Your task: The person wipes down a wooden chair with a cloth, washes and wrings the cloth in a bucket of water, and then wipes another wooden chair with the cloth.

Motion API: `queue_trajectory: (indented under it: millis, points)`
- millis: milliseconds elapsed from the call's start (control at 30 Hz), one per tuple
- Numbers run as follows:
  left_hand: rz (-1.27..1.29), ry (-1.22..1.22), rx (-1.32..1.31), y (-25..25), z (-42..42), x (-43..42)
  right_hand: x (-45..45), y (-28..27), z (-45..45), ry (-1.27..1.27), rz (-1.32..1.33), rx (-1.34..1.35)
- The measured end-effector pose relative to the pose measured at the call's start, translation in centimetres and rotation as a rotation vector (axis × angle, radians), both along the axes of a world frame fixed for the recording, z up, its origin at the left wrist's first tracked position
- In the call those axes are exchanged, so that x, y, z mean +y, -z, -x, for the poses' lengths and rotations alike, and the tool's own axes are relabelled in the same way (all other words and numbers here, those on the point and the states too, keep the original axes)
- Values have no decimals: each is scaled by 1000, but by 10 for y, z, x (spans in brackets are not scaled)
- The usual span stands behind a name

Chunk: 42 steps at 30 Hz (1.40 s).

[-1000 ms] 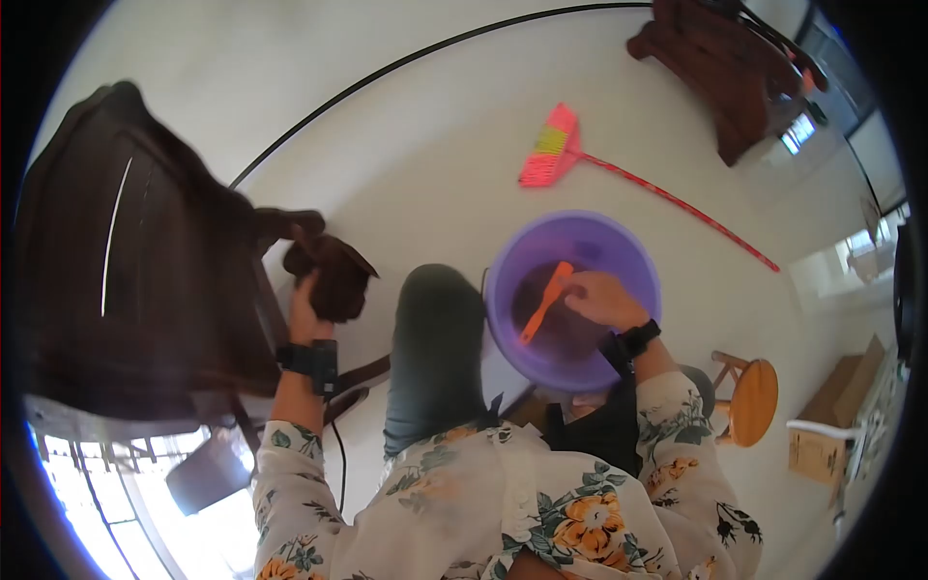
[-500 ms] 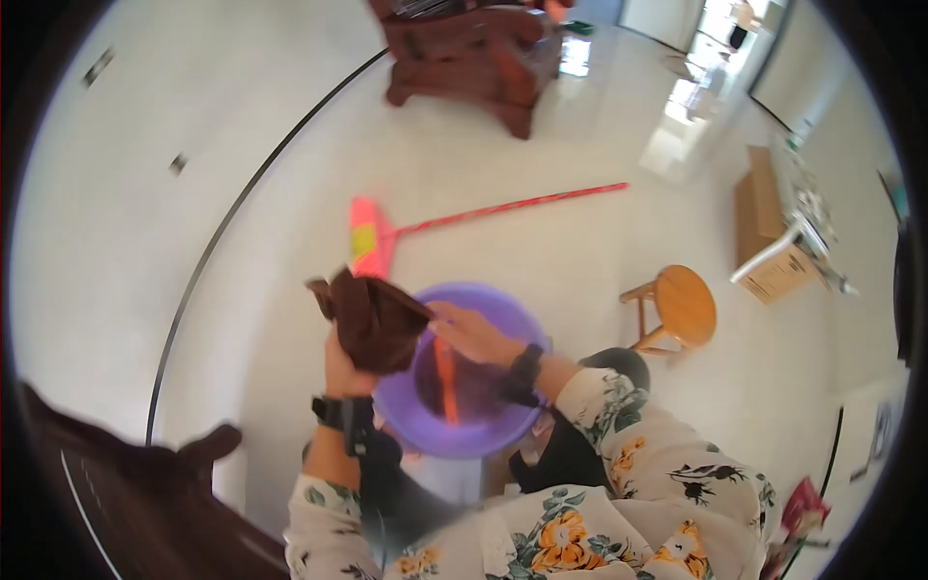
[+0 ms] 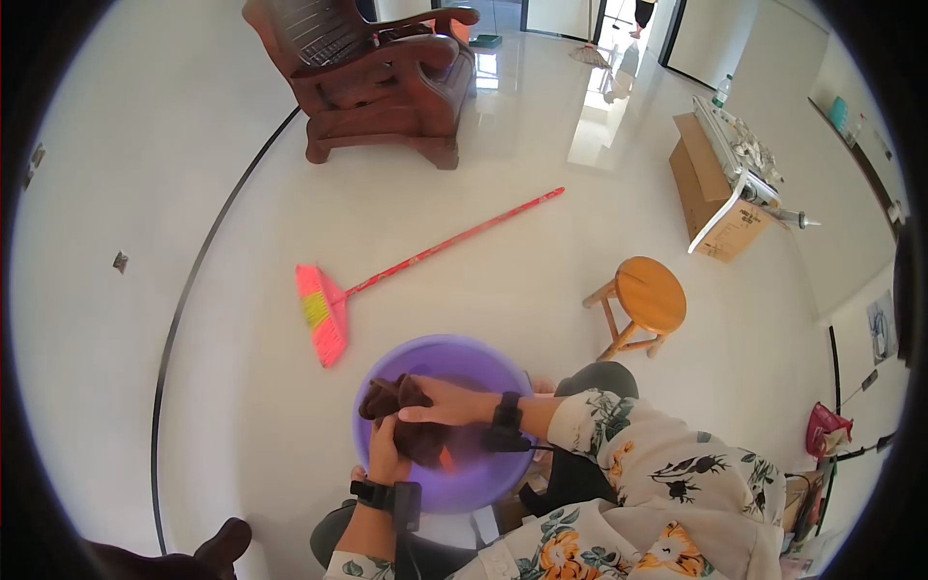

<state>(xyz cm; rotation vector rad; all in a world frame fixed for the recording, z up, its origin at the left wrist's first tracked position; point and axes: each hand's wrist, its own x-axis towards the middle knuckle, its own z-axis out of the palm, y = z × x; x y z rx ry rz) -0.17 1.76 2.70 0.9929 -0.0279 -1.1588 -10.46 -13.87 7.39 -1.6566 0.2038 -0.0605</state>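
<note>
A bunched brown cloth is gripped in both hands, low over the purple basin. My left hand closes on its near left side. At the cloth's upper right, my right hand holds it with the fingers partly hidden by the folds. Below the cloth, an orange-red strip shows inside the basin, blurred; what it is I cannot make out. The cloth hides part of the basin's inside.
A pink broom with a red handle lies beyond the basin. To the right stands a wooden stool, with a cardboard box farther back. A dark wooden armchair is at the far left. A person's leg shows in the doorway.
Both hands have lowered the brown cloth from the basin's upper left edge to over its middle. The right hand has come onto the cloth's top. The view has shifted.
</note>
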Motion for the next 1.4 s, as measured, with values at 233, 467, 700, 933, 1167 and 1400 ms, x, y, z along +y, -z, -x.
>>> queue_trajectory:
  millis: [233,467,700,933,1167,1400]
  points:
    - [-12,-11,38,8,5,5,3,24,0,23,147,15]
    - [-31,-20,42,13,6,3,4,37,-3,21,170,30]
    - [-69,24,50,20,2,3,4,43,-5,17,221,43]
    - [-44,78,-43,22,3,3,4,30,-2,9,173,126]
    - [-38,12,29,16,8,1,6,32,-1,46,201,65]
    - [-29,43,38,18,7,3,9,40,-2,59,247,72]
